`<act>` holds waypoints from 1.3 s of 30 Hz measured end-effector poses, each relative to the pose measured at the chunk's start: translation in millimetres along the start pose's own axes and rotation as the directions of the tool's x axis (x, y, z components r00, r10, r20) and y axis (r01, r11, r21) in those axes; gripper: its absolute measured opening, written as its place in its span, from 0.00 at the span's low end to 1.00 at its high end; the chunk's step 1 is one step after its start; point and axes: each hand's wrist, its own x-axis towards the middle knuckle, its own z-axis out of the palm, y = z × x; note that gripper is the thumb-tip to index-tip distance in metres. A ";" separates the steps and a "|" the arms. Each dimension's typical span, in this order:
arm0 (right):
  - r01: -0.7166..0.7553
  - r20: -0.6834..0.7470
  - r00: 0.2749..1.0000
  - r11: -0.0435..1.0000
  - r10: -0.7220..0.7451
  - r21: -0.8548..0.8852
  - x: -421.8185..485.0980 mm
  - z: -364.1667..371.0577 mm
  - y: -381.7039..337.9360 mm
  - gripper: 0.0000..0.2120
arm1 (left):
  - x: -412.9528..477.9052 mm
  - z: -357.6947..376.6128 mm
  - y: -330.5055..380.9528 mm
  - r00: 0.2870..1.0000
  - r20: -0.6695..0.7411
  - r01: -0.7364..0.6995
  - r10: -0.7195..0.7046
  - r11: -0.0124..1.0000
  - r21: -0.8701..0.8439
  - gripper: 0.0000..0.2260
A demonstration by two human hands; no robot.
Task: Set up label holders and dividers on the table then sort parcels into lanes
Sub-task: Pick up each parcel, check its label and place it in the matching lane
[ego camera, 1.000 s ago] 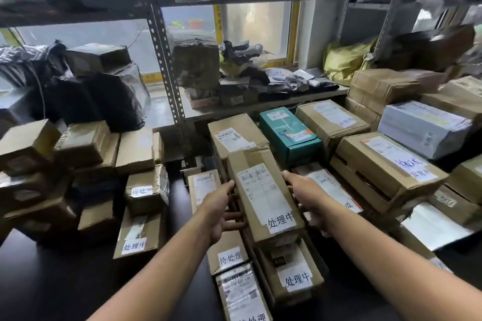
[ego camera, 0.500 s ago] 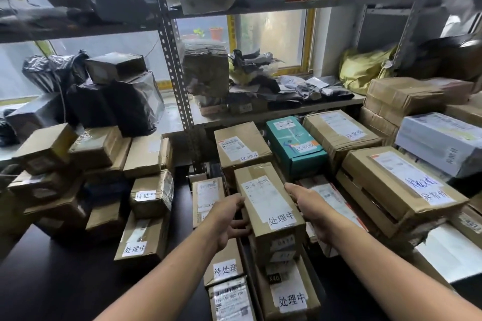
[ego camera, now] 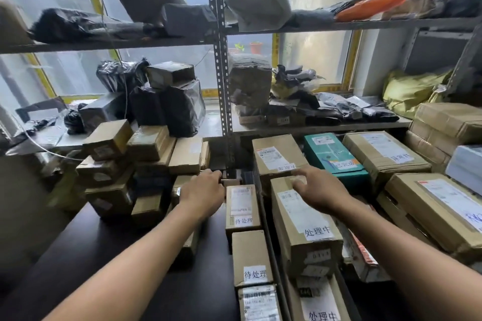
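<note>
The long brown parcel (ego camera: 305,224) lies lengthwise on a labelled box (ego camera: 320,305), its left edge along a dark divider (ego camera: 263,219). Left of it, past the divider, runs a row of small parcels (ego camera: 242,206), then bare table (ego camera: 104,255). On its right, cartons (ego camera: 430,211) crowd close. The right hand (ego camera: 320,190) sits on its far end with fingers bent; whether it grips is unclear. The left hand (ego camera: 203,193) reaches past its far-left corner, fingers curled; what it holds, if anything, is unclear.

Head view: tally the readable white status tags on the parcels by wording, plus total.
待处理 tags: 2
处理中 tags: 3
已完成 tag: 1
异常件 tag: 1
Total: 7
</note>
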 end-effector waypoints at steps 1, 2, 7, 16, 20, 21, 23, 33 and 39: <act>0.018 0.000 1.000 1.000 -0.018 -0.006 3.6 2.3 -9.2 0.17 | 0.0 -5.2 -7.1 1.000 -0.010 0.015 -0.015 1.000 0.014 0.16; 0.035 -0.001 0.999 0.999 -0.035 -0.003 6.4 4.9 -18.4 0.17 | -0.1 -9.2 -14.7 0.999 -0.019 0.028 -0.028 0.999 0.028 0.16; 0.144 -0.011 0.990 0.990 -0.144 -0.012 20.4 27.0 -58.1 0.17 | -4.2 -22.9 -55.3 0.994 -0.018 0.112 -0.111 0.991 0.075 0.17; 0.233 0.064 0.971 0.972 -0.231 -0.013 52.9 93.6 -120.4 0.16 | 2.0 -8.7 -147.6 0.976 0.060 0.206 -0.210 0.977 0.055 0.18; 0.166 0.125 0.978 0.986 -0.168 0.033 69.0 135.0 -144.6 0.17 | 23.4 8.6 -193.5 0.968 0.131 0.211 -0.213 0.977 0.031 0.17; 0.144 0.145 0.978 0.988 -0.152 0.061 73.0 147.3 -148.3 0.17 | 27.1 14.3 -202.2 0.966 0.148 0.210 -0.211 0.977 0.023 0.17; 0.055 0.221 0.972 0.989 -0.085 0.137 79.9 178.1 -155.3 0.18 | 30.6 31.2 -218.1 0.955 0.208 0.214 -0.210 0.977 0.002 0.17; -0.496 0.533 0.811 0.766 0.242 0.408 70.7 309.6 -170.0 0.18 | 19.5 131.0 -259.8 0.755 0.622 0.591 -0.209 0.628 -0.507 0.12; -0.574 0.547 0.780 0.694 0.303 0.434 74.4 324.3 -170.9 0.17 | 12.0 156.0 -266.3 0.741 0.644 0.641 -0.191 0.486 -0.594 0.11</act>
